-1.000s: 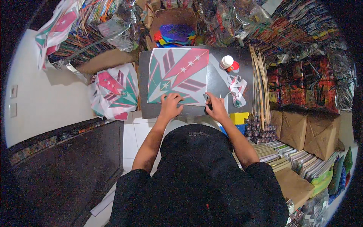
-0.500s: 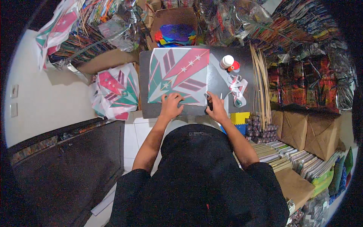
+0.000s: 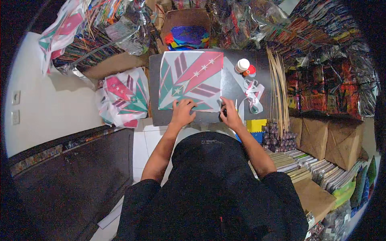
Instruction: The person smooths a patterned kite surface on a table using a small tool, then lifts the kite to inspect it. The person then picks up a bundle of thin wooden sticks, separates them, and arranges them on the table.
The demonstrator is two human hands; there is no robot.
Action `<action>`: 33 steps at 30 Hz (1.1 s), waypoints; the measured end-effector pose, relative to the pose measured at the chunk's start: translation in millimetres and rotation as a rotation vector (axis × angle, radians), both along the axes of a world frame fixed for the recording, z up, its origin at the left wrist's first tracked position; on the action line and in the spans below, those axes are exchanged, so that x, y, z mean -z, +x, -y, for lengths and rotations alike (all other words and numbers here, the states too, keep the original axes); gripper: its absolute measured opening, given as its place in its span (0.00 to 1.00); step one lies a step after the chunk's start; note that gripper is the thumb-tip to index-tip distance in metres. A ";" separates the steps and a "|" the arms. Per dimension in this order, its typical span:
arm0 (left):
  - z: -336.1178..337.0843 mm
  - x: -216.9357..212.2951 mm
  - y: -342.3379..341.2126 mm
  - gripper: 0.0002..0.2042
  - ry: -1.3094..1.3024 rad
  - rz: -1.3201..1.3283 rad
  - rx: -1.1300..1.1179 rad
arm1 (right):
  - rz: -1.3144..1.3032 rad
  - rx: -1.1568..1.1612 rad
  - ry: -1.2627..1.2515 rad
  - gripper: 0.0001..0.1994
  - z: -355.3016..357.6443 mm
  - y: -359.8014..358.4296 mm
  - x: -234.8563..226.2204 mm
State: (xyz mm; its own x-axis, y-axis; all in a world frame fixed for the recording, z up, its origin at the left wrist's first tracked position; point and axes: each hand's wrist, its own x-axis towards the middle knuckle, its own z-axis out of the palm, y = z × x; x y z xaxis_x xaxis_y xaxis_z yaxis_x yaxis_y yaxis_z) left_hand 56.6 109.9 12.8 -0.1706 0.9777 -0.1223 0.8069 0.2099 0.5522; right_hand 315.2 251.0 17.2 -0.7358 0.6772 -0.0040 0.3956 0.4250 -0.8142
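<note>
A thin kite sheet (image 3: pixel 209 88) lies spread on the dark tabletop (image 3: pixel 161 119). It is white, pink and green, with white stars, and light sticks cross it. My left hand (image 3: pixel 184 113) rests on its near edge, fingers spread and bent. At the near right corner is my right hand (image 3: pixel 230 116), its index finger at the sheet's edge and its thumb lower down, apart from it. Between them shows only a dark gap; the other fingers are curled and partly hidden. A white bottle (image 3: pixel 242 65), a red-orange round piece (image 3: pixel 250 71) and a loose white-and-pink ribbon (image 3: pixel 254 96) lie farther right.
Long thin bamboo sticks (image 3: pixel 277 84) lean along the table's right side. A similar printed kite (image 3: pixel 122 96) hangs at its left. Behind stands a cardboard box (image 3: pixel 185 18) with coloured pieces. Wrapped bundles (image 3: pixel 327 168) and cardboard boxes (image 3: pixel 341 140) fill the right side.
My right thumb and index finger have shifted slightly at the sheet's corner. My left hand stays in place on the sheet. The whole view has moved a little.
</note>
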 end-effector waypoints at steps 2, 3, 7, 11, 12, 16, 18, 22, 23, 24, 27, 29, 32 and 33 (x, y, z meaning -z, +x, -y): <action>0.0 0.0 0.1 0.19 -0.002 -0.006 0.003 | -0.014 0.018 -0.028 0.38 -0.1 -0.6 0.9; 0.2 0.3 0.4 0.19 0.022 -0.002 0.002 | -0.021 0.027 -0.042 0.38 -0.1 -0.7 1.5; 0.4 2.2 1.5 0.17 0.072 -0.004 0.001 | -0.036 0.067 -0.097 0.37 -0.2 -1.3 3.3; -1.7 -0.4 2.3 0.18 0.043 -0.015 0.006 | -0.027 0.098 -0.058 0.36 0.6 -2.0 7.0; -2.5 -2.3 3.3 0.18 0.029 -0.044 0.012 | -0.021 0.100 -0.047 0.36 0.6 -2.1 7.5; -10.9 -15.9 12.8 0.21 -0.023 -0.147 0.043 | -0.021 0.137 -0.092 0.35 0.6 -2.5 8.9; -15.3 -16.2 18.6 0.23 -0.022 -0.155 0.066 | -0.021 0.144 -0.095 0.35 1.7 -2.2 9.8; -29.0 -13.0 31.4 0.24 0.074 -0.045 0.144 | -0.026 0.138 -0.042 0.34 3.3 -2.2 12.6; -32.6 -11.7 35.6 0.25 0.109 -0.004 0.169 | -0.026 0.134 -0.032 0.34 3.2 -1.6 14.4; -37.2 -10.3 40.3 0.25 0.091 0.003 0.194 | -0.027 0.129 -0.022 0.34 3.2 -1.2 16.2; -49.0 -6.8 54.4 0.26 0.073 0.010 0.246 | 0.005 0.139 0.013 0.37 3.5 -0.1 20.0; -51.9 -5.1 61.0 0.26 0.107 -0.008 0.239 | 0.002 0.139 0.020 0.37 4.9 -0.3 20.5; -53.0 -2.3 65.7 0.25 0.066 -0.027 0.211 | -0.011 0.135 0.021 0.37 6.4 -1.3 20.0; -53.3 -1.4 66.6 0.25 0.063 -0.030 0.209 | -0.017 0.133 0.020 0.37 6.9 -1.2 20.7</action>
State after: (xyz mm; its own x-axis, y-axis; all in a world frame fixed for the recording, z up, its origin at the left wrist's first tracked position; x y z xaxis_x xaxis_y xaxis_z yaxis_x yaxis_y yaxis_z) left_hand 123.2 163.2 14.3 0.0337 0.9978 -0.0578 0.8455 0.0024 0.5339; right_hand 314.1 244.1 -3.5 -0.6391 0.7688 0.0221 0.4358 0.3856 -0.8133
